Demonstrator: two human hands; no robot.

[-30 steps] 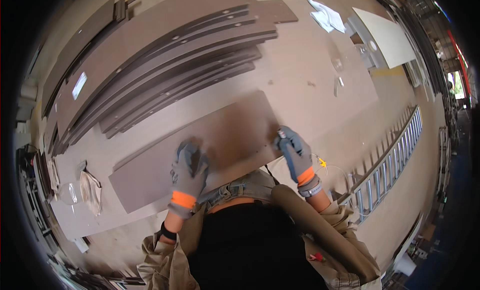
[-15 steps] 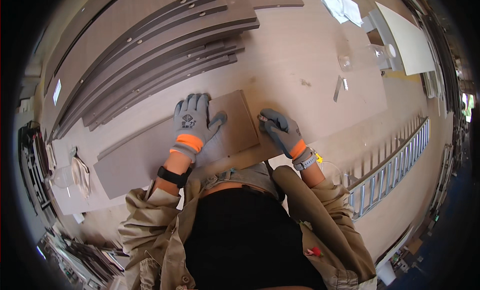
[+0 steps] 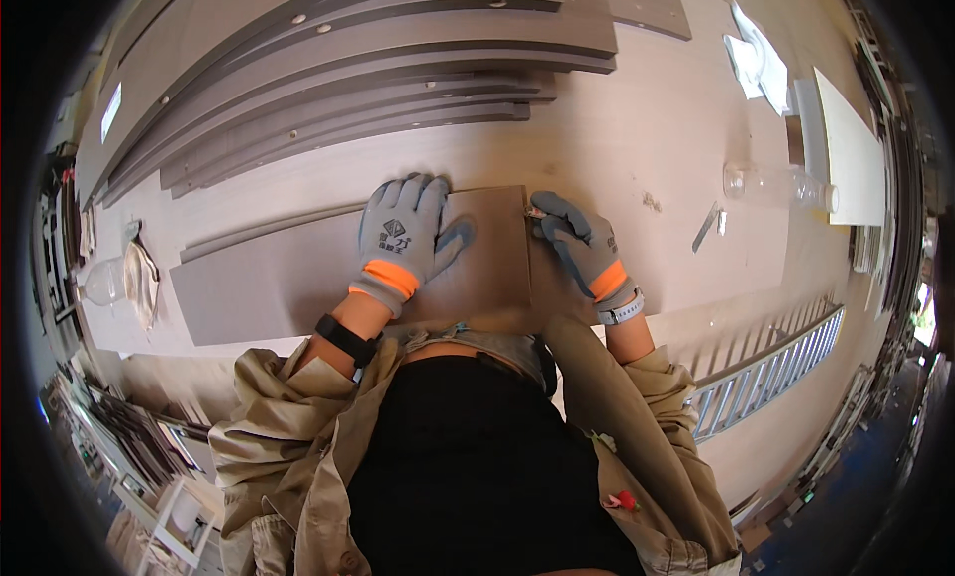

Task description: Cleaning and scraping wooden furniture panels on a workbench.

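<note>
My left hand (image 3: 406, 233), in a grey glove with an orange cuff band, lies flat with fingers stretched on a brown flat board (image 3: 487, 263). This board rests on another, whose edge shows along the far left side. At the board's right end, close to the far corner, my gloved right hand (image 3: 579, 240) is closed with thumb and fingers pinched together. A small pale and reddish thing (image 3: 536, 214) shows at its fingertips by the board's edge; its kind is too small to make out.
Long brown boards (image 3: 368, 74) with round holes are stacked beyond my hands. To the right lie a thin metal strip (image 3: 705, 228), a clear bottle (image 3: 776, 186) and a white cloth (image 3: 756, 59). A metal ladder-like rack (image 3: 771, 367) stands lower right; a beige cloth (image 3: 141, 283) lies left.
The whole view has turned and shifted. My right hand has moved a little closer to the board's right edge, towards its far corner. My left hand stays flat on the board.
</note>
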